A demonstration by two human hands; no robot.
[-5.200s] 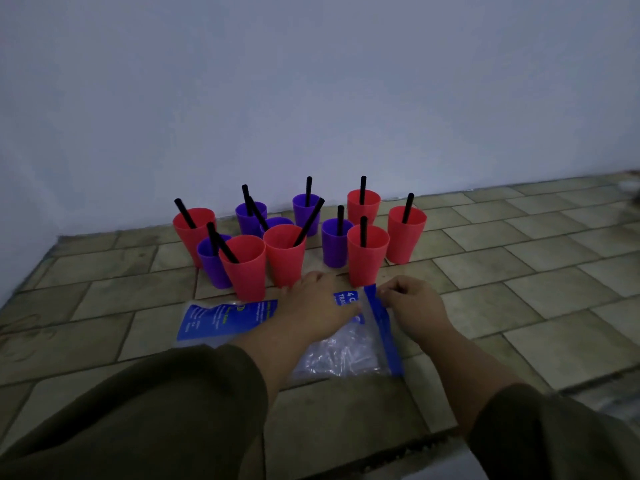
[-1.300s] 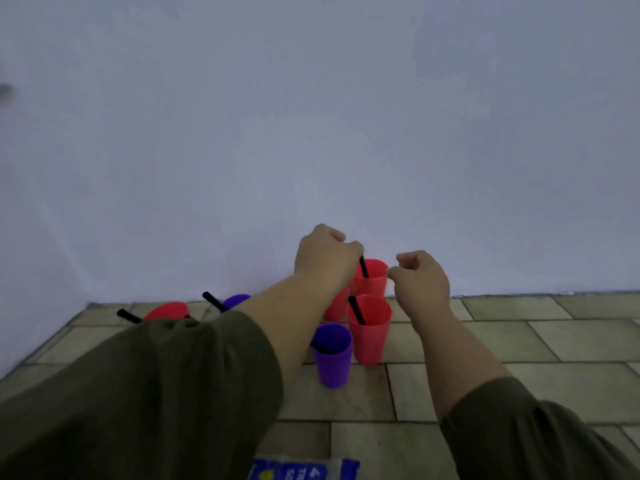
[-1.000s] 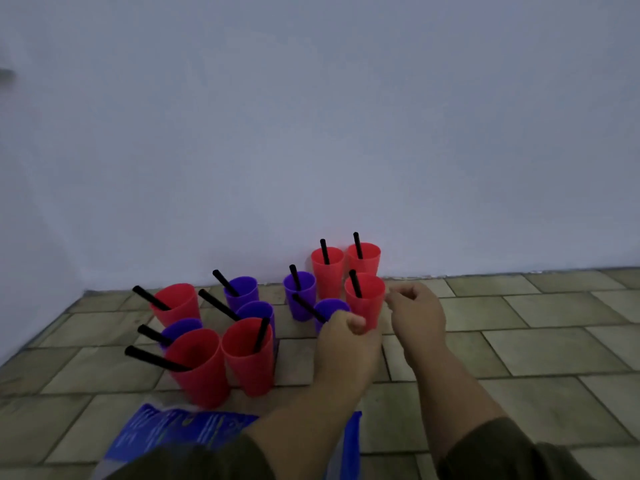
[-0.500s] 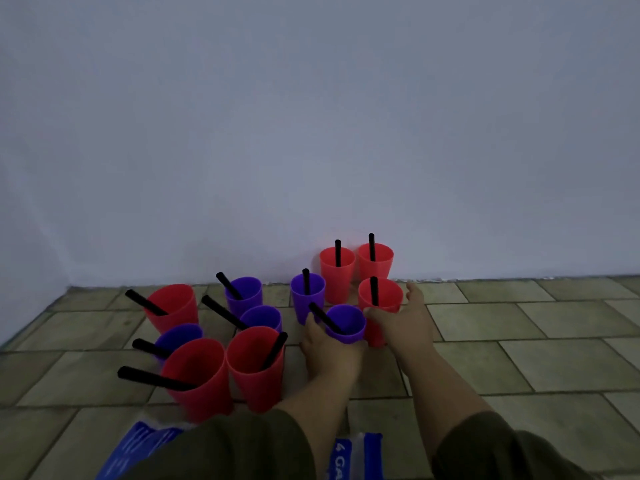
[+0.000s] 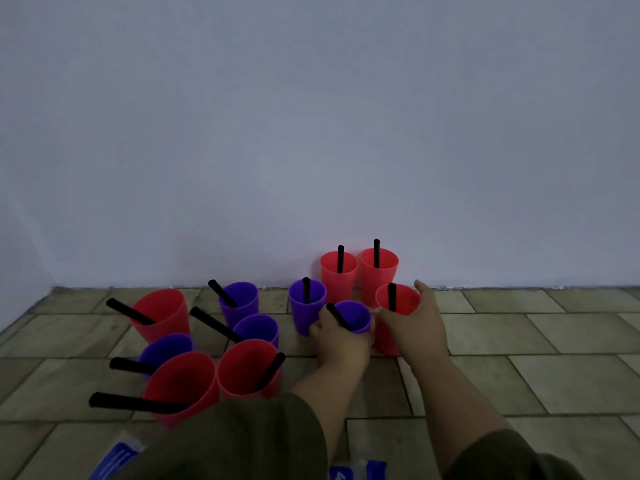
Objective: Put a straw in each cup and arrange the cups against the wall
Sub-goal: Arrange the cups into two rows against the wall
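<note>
Several red and purple cups, each with a black straw, stand on the tiled floor near the wall (image 5: pixel 311 150). Two red cups (image 5: pixel 338 277) (image 5: pixel 379 271) sit right against the wall. My left hand (image 5: pixel 341 342) grips a small purple cup (image 5: pixel 353 315) with a leaning straw. My right hand (image 5: pixel 415 327) grips a red cup (image 5: pixel 398 301) with an upright straw, just in front of the two at the wall. Another purple cup (image 5: pixel 306 301) stands left of my left hand.
To the left stands a cluster of red cups (image 5: pixel 161 315) (image 5: pixel 181 386) (image 5: pixel 249 368) and purple cups (image 5: pixel 239 299) (image 5: pixel 258 329) (image 5: pixel 166 348). A blue and clear plastic bag (image 5: pixel 117 459) lies at the bottom edge. Bare tiles (image 5: pixel 536 341) stretch to the right along the wall.
Both hands came down from the cups at the wall and closed round the purple cup and the red cup in front. The view has dropped slightly.
</note>
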